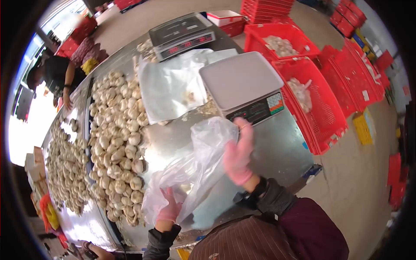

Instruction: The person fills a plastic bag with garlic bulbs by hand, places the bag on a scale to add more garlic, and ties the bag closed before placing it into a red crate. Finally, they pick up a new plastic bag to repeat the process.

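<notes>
A clear plastic bag (207, 149) lies crumpled across the steel table in front of me. My left hand (170, 209), in a pink glove, is at the bag's lower left end, fingers spread against the film. At the bag's upper right side is my right hand (238, 158), also pink-gloved, its fingers stretched out toward the scale; film touches its inner edge. Just beyond those fingertips stands a digital scale (241, 80) with a bare grey pan. Left of the bag, a long heap of garlic bulbs (119, 145) covers the table.
A second scale (182, 34) stands at the far end, near a silvery sheet (167, 93). Red crates (318, 97), some with bagged garlic, line the right side. Across a divider lies more garlic (65, 167), where another person (56, 76) reaches in. Another person's hand (97, 251) shows at the bottom left.
</notes>
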{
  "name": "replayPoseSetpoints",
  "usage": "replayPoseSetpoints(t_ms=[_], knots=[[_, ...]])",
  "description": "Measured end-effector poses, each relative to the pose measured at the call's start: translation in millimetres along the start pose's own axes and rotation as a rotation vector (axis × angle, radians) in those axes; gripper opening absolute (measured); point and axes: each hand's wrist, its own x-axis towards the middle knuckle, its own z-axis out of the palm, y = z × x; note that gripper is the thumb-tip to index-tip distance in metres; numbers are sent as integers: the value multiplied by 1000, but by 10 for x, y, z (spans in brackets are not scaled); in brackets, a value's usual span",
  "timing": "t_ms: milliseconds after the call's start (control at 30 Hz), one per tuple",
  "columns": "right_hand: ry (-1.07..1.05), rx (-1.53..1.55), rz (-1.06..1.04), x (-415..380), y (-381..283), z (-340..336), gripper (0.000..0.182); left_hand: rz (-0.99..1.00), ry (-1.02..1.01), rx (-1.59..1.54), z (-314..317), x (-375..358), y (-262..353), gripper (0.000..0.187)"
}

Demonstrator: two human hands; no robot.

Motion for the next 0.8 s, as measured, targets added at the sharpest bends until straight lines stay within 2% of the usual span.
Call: replayPoseSetpoints(t_ms=[33,67,133,167,200,233,267,300,333,367,400,433,500,533,567,600,633,667,700,733,767,800], knots=[[-316,145,-226,-121,-411,-91,28,-24,-100,254,-102,-41,210,50],[-301,136,-222,-299,-533,21,28,-8,-103,261,-178,-74,362,50],[-1756,-211,-702,-538,-676,216,41,121,19,298,-371,-86,624,59],[-1743,-222,-709,-804,-160,216,41,106,-77,585,-622,-106,761,70],[-1402,-565,-994,-955,360,353,43,111,-59,590,-720,-218,788,70],[-1001,-880,-1230,-950,908,539,46,28,-186,549,-764,-365,758,70],[-863,-1063,-1186,-1063,1461,768,47,-54,-312,505,-828,-430,759,69],[-720,-1240,-1133,-911,1509,866,48,-44,-292,506,-950,-400,857,69],[-871,-1283,-1171,-852,1521,976,48,83,-328,412,-1028,-403,991,71],[-1056,-1292,-1218,-636,1122,944,47,184,-385,300,-1051,-468,1125,73],[-1348,-966,-1100,-465,798,869,47,319,-296,357,-1089,-341,1229,77],[-1617,-610,-964,-302,473,783,48,348,-193,388,-1162,-220,1298,84],[-1700,-381,-968,-109,248,352,67,134,-156,463,-999,0,1037,96],[-1673,-365,-910,-210,579,197,88,0,-190,442,-867,98,763,101],[-1812,-418,-699,-123,710,1,92,-93,-155,478,-745,120,452,104],[-1938,-460,-490,74,829,-141,86,-165,-113,517,-670,134,165,107],[-1666,-382,-947,207,676,-192,66,-185,-121,507,-646,160,-84,107],[-1392,-626,-1378,178,603,-376,50,-152,-300,245,-651,208,-323,108],[-1223,-653,-1571,52,743,-387,49,-113,-466,-22,-658,253,-462,109],[-1051,-660,-1745,-100,874,-355,48,-130,-476,-34,-762,206,-291,109],[-1065,-628,-1748,-128,777,-287,48,-56,-312,191,-1006,144,83,108],[-1079,-374,-1547,-91,544,-209,54,21,-148,415,-1119,105,302,108]])
